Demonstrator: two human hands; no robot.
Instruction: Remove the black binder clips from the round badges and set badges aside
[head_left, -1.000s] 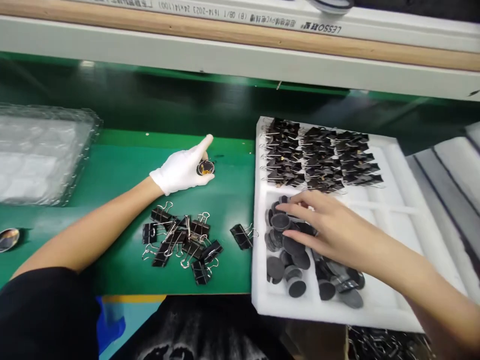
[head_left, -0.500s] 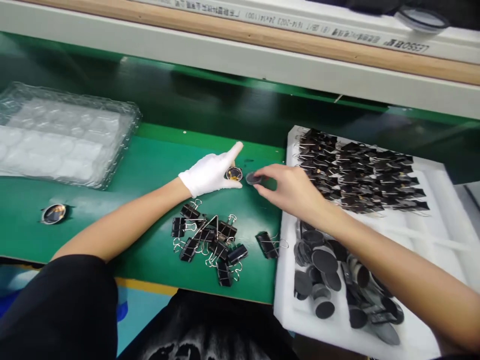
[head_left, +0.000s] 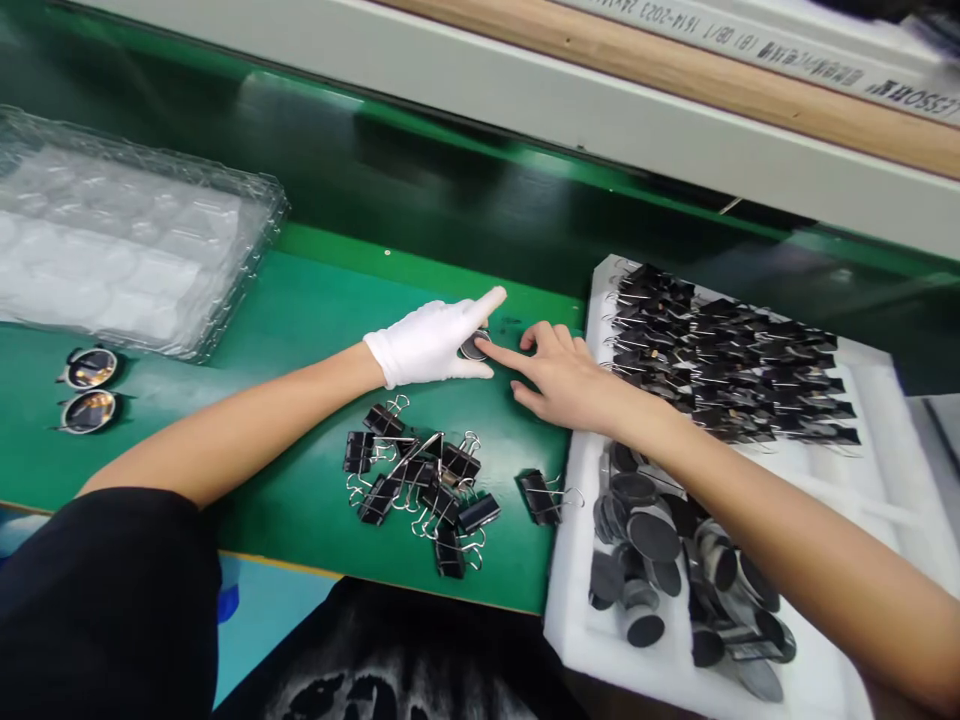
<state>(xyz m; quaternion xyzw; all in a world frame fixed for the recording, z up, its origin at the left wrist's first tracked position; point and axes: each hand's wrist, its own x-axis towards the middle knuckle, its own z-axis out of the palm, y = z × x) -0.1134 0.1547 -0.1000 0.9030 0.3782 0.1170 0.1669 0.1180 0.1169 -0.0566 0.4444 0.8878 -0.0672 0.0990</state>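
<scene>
My left hand [head_left: 439, 342], in a white glove, is closed around a small round watch case at the middle of the green table. A dark round disc [head_left: 474, 346] lies over the case's face. The stretched index finger of my bare right hand [head_left: 559, 375] presses on this disc. Its thumb and other fingers are apart and hold nothing. Nearer me lies a pile of black binder clips [head_left: 420, 480], with a single binder clip [head_left: 540, 495] to its right. Two more round metal-rimmed watch cases [head_left: 91, 368] rest at the left.
A white foam tray [head_left: 577, 590] at the right carries rows of black binder clips [head_left: 735, 350] and a heap of dark discs [head_left: 652, 535]. Stacked clear plastic trays [head_left: 135, 240] stand at the back left. A raised ledge [head_left: 450, 80] runs along the back.
My right hand has moved left, let go of the dark disc over the case and now presses it with the index finger. The view has shifted, showing a second case at the left.
</scene>
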